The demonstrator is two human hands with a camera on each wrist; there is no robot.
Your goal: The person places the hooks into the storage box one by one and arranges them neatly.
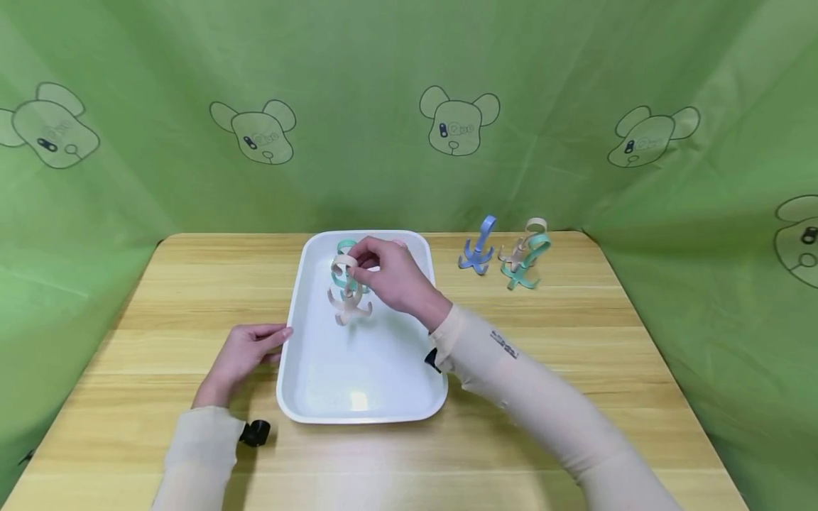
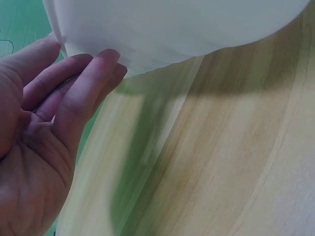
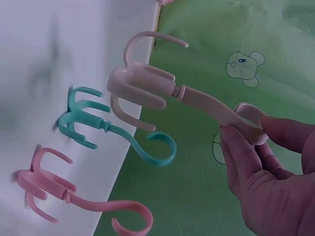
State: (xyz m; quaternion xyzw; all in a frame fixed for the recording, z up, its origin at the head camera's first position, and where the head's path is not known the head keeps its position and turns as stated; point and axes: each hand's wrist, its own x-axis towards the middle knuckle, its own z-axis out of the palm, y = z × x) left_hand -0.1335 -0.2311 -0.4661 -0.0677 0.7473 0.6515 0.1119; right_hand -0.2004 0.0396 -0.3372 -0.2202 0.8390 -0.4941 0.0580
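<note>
My right hand (image 1: 399,277) pinches the curled top of a beige multi-prong swivel hook (image 3: 147,84), which hangs prongs down above the white tray (image 1: 358,369). Behind it in the tray stands a teal swivel hook (image 3: 88,118), partly covered by the beige one in the head view. A pink swivel hook (image 3: 51,184) also stands in the tray; in the head view my right hand hides most of it. At the tray's left side, my left hand (image 1: 249,351) grips the rim, thumb on top and fingers against the outer wall (image 2: 162,34).
Right of the tray, at the back of the wooden table (image 1: 543,440), stand a blue hook (image 1: 477,248), another beige hook (image 1: 535,226) and another teal hook (image 1: 520,273). A green curtain (image 1: 358,184) printed with bear heads surrounds the table.
</note>
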